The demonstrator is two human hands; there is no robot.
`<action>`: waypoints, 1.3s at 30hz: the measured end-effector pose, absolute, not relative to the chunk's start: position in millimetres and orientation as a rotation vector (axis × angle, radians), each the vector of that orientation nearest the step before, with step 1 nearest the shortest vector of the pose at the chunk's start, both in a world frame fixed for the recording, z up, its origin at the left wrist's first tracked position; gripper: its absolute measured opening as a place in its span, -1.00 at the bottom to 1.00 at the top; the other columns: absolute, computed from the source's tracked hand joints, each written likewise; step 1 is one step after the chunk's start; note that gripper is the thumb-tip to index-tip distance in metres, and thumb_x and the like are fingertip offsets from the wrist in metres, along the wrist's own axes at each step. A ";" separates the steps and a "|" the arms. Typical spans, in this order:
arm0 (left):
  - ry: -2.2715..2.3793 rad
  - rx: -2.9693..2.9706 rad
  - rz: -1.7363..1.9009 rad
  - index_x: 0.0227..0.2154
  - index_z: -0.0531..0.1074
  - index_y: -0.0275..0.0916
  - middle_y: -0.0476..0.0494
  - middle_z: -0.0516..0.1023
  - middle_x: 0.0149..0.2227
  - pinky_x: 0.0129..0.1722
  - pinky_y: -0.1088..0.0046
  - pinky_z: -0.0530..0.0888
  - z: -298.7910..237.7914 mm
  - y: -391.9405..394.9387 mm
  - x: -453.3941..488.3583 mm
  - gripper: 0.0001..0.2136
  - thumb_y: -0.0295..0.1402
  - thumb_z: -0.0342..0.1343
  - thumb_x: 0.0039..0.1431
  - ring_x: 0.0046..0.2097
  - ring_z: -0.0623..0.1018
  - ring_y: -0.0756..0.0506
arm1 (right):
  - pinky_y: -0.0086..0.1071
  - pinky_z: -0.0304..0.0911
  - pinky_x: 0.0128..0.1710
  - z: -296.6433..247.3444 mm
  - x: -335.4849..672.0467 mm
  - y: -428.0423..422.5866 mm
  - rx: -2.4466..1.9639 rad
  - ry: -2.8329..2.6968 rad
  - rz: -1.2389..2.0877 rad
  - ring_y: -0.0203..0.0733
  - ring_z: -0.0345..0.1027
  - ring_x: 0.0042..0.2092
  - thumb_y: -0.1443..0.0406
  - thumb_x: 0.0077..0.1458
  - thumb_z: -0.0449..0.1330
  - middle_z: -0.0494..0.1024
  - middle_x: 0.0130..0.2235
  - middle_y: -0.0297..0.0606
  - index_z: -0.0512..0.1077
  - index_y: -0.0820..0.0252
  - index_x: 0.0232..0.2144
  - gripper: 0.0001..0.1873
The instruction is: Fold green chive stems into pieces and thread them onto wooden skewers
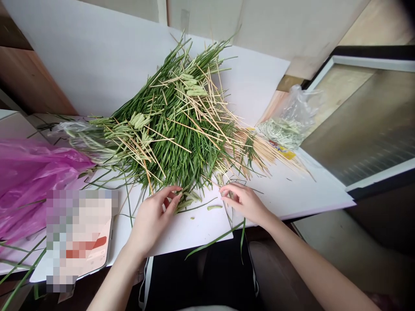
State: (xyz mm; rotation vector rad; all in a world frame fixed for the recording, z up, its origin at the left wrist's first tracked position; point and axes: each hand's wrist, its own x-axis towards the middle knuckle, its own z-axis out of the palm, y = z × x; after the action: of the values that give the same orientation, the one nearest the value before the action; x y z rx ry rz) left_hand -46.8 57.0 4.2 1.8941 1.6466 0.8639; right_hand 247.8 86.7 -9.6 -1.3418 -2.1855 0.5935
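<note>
My left hand (157, 211) is curled at the front of the white work surface, thumb and forefinger nearly together. Its fingertips are beside a few pale green strips (191, 198); anything pinched there is hard to make out. To the right, my right hand (243, 201) is bent the same way, thumb close to the forefinger, near thin scraps. What it holds, if anything, is too small to name. Behind both hands rises a large heap of long green grass-like leaves (184, 151), with thin wooden sticks (204, 110) and bundles of pale green strips (191, 85) on top.
More wooden sticks (256, 151) lie fanned to the heap's right. Behind them stands a clear plastic bag (288, 125) of pale green pieces. At left are a pink plastic bag (39, 172) and a propped phone (84, 242). A loose leaf (214, 239) hangs over the front edge.
</note>
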 end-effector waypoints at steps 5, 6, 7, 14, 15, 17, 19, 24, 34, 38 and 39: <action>1.667 1.924 0.842 0.00 0.54 -0.10 0.03 0.62 -0.38 -0.40 0.42 0.35 2.5 58.2 -50.0 -0.65 -0.07 0.01 0.36 -0.54 0.43 -0.04 | -0.35 0.31 -0.38 -9.0 275.1 88.5 -1.402 -2.099 0.484 -0.24 0.35 -0.46 0.25 0.30 0.17 0.62 -0.23 -0.30 0.52 0.08 -0.20 -0.88; 1.671 1.927 0.838 0.01 0.54 -0.10 0.04 0.61 -0.38 -0.40 0.42 0.35 2.3 58.0 -50.6 -0.65 -0.06 0.00 0.36 -0.53 0.43 -0.04 | -0.34 0.31 -0.39 -8.7 280.9 88.5 -1.417 -2.083 0.461 -0.24 0.34 -0.47 0.24 0.30 0.17 0.62 -0.24 -0.30 0.52 0.08 -0.21 -0.87; 1.674 1.931 0.833 0.01 0.54 -0.09 0.04 0.61 -0.37 -0.40 0.42 0.35 2.3 57.9 -51.0 -0.65 -0.06 0.00 0.36 -0.54 0.43 -0.04 | -0.34 0.31 -0.40 -8.4 286.7 88.4 -1.435 -2.067 0.434 -0.24 0.33 -0.48 0.22 0.30 0.16 0.63 -0.25 -0.30 0.53 0.09 -0.22 -0.85; 1.670 1.922 0.842 -0.01 0.54 -0.10 0.03 0.62 -0.40 -0.39 0.41 0.36 3.5 57.0 -52.0 -0.64 -0.04 0.00 0.36 -0.54 0.44 -0.04 | -0.31 0.33 -0.40 -10.0 339.5 99.3 -1.660 -1.933 0.121 -0.18 0.37 -0.47 0.13 0.29 0.13 0.63 -0.26 -0.27 0.54 0.09 -0.22 -0.76; 1.669 1.919 0.844 -0.01 0.54 -0.10 0.03 0.62 -0.40 -0.39 0.41 0.36 3.7 56.8 -52.4 -0.64 -0.03 0.00 0.36 -0.54 0.45 -0.05 | -0.28 0.34 -0.36 -10.6 351.2 103.9 -1.715 -1.902 0.041 -0.16 0.39 -0.46 0.14 0.28 0.12 0.63 -0.23 -0.23 0.54 0.10 -0.22 -0.75; 1.669 1.916 0.847 -0.02 0.54 -0.10 0.03 0.62 -0.40 -0.39 0.42 0.36 4.0 56.5 -53.2 -0.63 -0.02 -0.01 0.37 -0.53 0.47 -0.05 | -0.17 0.36 -0.23 -11.6 377.2 114.9 -1.839 -1.832 -0.136 -0.08 0.42 -0.38 0.18 0.25 0.10 0.61 -0.14 -0.14 0.55 0.14 -0.17 -0.73; 1.671 1.917 0.851 -0.02 0.55 -0.10 0.03 0.62 -0.39 -0.39 0.42 0.36 4.8 56.2 -54.0 -0.63 -0.02 -0.01 0.36 -0.53 0.48 -0.05 | -0.03 0.33 -0.06 -12.5 404.2 126.8 -1.963 -1.783 -0.292 0.13 0.45 -0.16 0.21 0.25 0.09 0.57 -0.06 0.00 0.56 0.21 -0.12 -0.69; 1.675 1.935 0.868 -0.03 0.56 -0.11 0.03 0.62 -0.41 -0.41 0.44 0.36 8.7 54.9 -54.5 -0.62 -0.01 -0.01 0.37 -0.55 0.44 -0.04 | 0.05 0.28 0.10 -21.9 452.4 150.5 -2.222 -1.850 -0.407 0.23 0.33 0.13 0.29 0.30 0.18 0.54 0.02 0.03 0.53 0.31 -0.01 -0.72; 1.690 1.966 0.879 -0.04 0.58 -0.13 0.06 0.57 -0.51 -0.43 0.46 0.35 12.8 51.7 -55.7 -0.65 -0.07 0.01 0.38 -0.56 0.41 -0.04 | -0.14 0.36 -0.02 -37.4 461.5 162.4 -2.391 -1.987 -0.403 -0.05 0.44 -0.01 0.24 0.36 0.23 0.56 -0.10 -0.21 0.51 0.21 -0.18 -0.86; 1.709 1.960 0.865 -0.06 0.58 -0.14 0.07 0.55 -0.54 -0.42 0.45 0.35 14.4 51.5 -54.7 -0.65 -0.07 0.01 0.37 -0.56 0.41 -0.04 | -0.01 0.30 0.12 -31.1 466.9 170.6 -2.417 -1.927 -0.491 0.07 0.36 0.15 0.19 0.38 0.22 0.49 0.11 -0.12 0.43 0.22 0.09 -0.68; 1.711 1.957 0.862 -0.06 0.58 -0.14 0.07 0.56 -0.53 -0.42 0.46 0.35 14.5 51.6 -54.1 -0.65 -0.07 0.01 0.37 -0.56 0.42 -0.04 | 0.02 0.29 0.14 -30.2 469.2 173.8 -2.435 -1.910 -0.502 0.09 0.34 0.17 0.19 0.38 0.22 0.46 0.15 -0.10 0.41 0.22 0.13 -0.64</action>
State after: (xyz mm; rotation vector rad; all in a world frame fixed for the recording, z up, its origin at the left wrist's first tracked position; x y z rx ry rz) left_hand -54.1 51.6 14.5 1.9572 1.7109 0.8619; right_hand 469.2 173.8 -30.2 -2.4346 -1.9098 -0.5016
